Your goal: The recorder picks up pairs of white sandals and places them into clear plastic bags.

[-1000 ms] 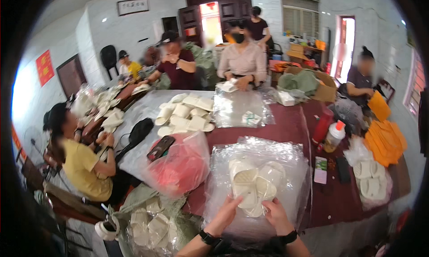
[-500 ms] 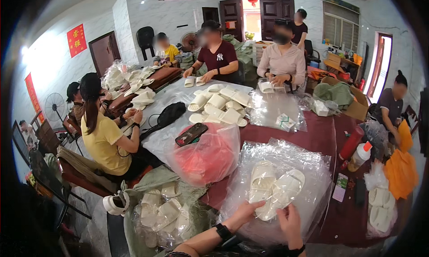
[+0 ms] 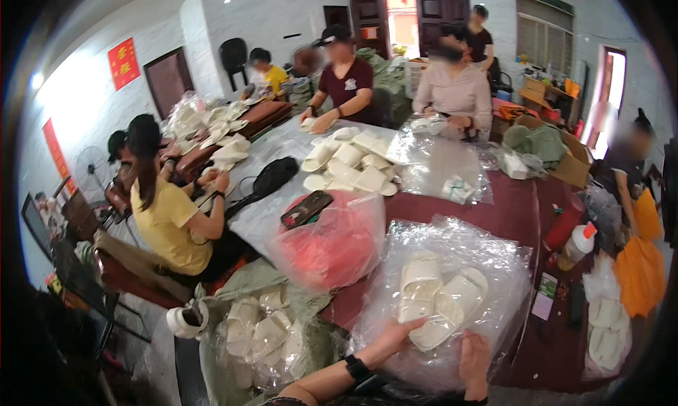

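A pair of cream slippers lies in front of me on a stack of clear plastic bags, the two soles spread in a V with heels toward me. My left hand, with a dark watch on the wrist, is closed at the heel end of the pair, thumb along the slipper's edge. To the right of the heels, my right hand has its fingers curled in over the bags. What lies between those fingertips, if anything, cannot be made out.
A red-filled plastic bag with a phone on it sits left of the stack. Slippers fill a green sack below; a slipper pile stands beyond. A bottle and bagged slippers are right. Several people work around the table.
My right hand has drawn back from the slippers' heels, slightly right and toward me, its fingers now curled in. The left hand stays at the heel. The view has shifted a little.
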Tool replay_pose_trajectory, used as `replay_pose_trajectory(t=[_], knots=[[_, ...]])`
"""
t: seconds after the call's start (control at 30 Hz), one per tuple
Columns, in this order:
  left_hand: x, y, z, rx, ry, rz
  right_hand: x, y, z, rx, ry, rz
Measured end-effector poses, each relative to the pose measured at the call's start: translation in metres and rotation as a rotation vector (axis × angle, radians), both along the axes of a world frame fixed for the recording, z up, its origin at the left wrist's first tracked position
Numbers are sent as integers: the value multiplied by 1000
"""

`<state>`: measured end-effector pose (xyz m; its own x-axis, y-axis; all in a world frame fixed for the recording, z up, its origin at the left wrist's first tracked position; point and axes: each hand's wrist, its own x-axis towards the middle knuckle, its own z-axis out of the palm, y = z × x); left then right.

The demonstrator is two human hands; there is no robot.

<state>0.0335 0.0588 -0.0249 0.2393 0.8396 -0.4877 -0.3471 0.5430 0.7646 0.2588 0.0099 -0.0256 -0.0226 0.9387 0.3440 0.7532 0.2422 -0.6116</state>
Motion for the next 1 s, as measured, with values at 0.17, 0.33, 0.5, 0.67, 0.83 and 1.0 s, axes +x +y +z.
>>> replay_pose_trajectory(t=[0.17, 0.33, 0.5, 0.67, 0.83, 1.0], knots=[[-4, -8, 3, 59, -191, 102, 0, 4, -10, -2, 70, 64], [0, -8, -6, 64, -216, 122, 0, -1, -6, -38, 32, -19], [0, -7, -16, 74, -223, 117, 1, -3, -3, -53, -33, 8], [-3, 0, -26, 53, -240, 119, -7, -3, 4, -76, -102, -5], [-6, 3, -30, 17, -253, 140, -7, -1, -7, -62, -206, 18], [-6, -8, -15, -13, -185, 133, -2, -4, -30, -89, -243, 2]])
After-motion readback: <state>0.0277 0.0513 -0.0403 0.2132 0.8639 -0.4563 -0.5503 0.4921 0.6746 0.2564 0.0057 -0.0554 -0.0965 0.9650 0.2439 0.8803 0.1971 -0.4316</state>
